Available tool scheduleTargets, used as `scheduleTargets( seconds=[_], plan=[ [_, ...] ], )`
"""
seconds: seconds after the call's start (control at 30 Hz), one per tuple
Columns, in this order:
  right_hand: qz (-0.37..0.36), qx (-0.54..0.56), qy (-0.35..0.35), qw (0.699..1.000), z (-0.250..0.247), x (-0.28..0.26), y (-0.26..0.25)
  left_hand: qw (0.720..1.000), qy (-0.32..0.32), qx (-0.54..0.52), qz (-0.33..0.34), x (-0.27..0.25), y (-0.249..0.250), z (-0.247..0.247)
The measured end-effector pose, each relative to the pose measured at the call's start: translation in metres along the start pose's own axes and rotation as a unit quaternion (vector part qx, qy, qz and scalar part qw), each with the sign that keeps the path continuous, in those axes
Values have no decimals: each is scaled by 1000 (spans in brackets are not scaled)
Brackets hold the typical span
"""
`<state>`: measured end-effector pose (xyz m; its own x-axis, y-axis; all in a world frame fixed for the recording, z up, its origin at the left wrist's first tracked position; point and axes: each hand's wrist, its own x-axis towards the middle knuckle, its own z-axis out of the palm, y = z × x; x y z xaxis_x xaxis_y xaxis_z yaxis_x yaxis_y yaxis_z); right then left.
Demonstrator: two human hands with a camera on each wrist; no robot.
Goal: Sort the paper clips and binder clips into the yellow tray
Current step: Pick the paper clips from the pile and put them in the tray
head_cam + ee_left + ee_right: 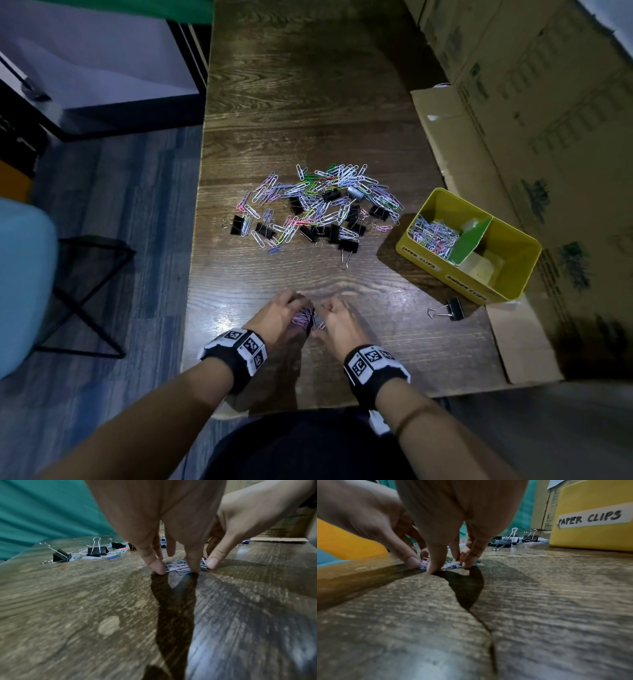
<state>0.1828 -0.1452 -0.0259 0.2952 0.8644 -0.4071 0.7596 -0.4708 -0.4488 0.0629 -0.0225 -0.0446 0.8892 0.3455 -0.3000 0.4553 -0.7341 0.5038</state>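
Note:
A small bunch of pink and blue paper clips (pixel 303 317) lies near the table's front edge. My left hand (pixel 294 310) and right hand (pixel 328 313) both pinch it from opposite sides, fingertips down on the wood. The left wrist view shows my left hand (pixel 176 562) over the paper clips (pixel 181 567), with the right hand's thumb (pixel 212 563) at their right end. My right hand (pixel 450 561) squeezes the same bunch (pixel 452 565). The main pile of clips (pixel 318 205) lies mid-table. The yellow tray (pixel 445 270) stands to the right, paper clips (pixel 433 236) in its left compartment.
A lone black binder clip (pixel 449 309) lies in front of the tray. Flattened cardboard (pixel 513 329) and stacked boxes (pixel 548 120) line the table's right side. A black wire stool (pixel 85 291) stands on the floor to the left. The tray's wall (pixel 590 536) reads "PAPER CLIPS".

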Motion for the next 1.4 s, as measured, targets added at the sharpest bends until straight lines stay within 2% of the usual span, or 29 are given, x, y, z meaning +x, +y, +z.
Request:
scheduleTargets(
  seconds=[0.13, 0.2, 0.37, 0.6, 0.67, 0.7, 0.73, 0.83, 0.9, 1.03, 1.1, 1.13, 1.23, 1.4],
  plan=[
    [29, 3, -19, 999, -2, 2, -2, 997, -42, 59, -20, 2, 4, 0],
    [42, 11, -37, 998, -2, 4, -4, 998, -37, 55, -19, 5, 7, 0],
    [-3, -41, -32, 999, -6, 4, -11, 997, -44, 57, -40, 5, 8, -2],
    [-18, -81, -13, 996, -5, -1, -18, 974, -46, 219, 47, 4, 9, -11],
    [-9, -75, -9, 997, -3, -3, -19, 967, -14, 238, 94, 4, 12, -17],
    [-4, -73, -7, 997, -2, -4, -20, 966, -11, 236, 106, 3, 13, -18],
    [1, -71, -7, 997, -1, -5, -20, 966, -28, 237, 99, 1, 15, -22],
    [11, -82, -10, 996, -1, -6, -23, 970, -27, 226, 86, -5, 17, -25],
    [8, -92, -11, 996, -3, -7, -24, 976, -63, 202, 57, -7, 2, -10],
    [2, -105, -16, 994, -4, -9, -22, 969, -105, 208, 76, -10, -2, -4],
    [6, -102, -18, 995, -3, -10, -22, 968, -59, 213, 118, -13, 6, -7],
    [9, -98, -25, 995, -3, -11, -22, 971, -44, 206, 115, -15, 6, -7],
    [17, -88, -46, 995, -2, -9, -21, 979, -19, 185, 82, -16, 0, 0],
    [107, 65, -99, 987, -14, 0, -6, 1000, -8, -1, -27, -11, -5, -7]
  ],
)
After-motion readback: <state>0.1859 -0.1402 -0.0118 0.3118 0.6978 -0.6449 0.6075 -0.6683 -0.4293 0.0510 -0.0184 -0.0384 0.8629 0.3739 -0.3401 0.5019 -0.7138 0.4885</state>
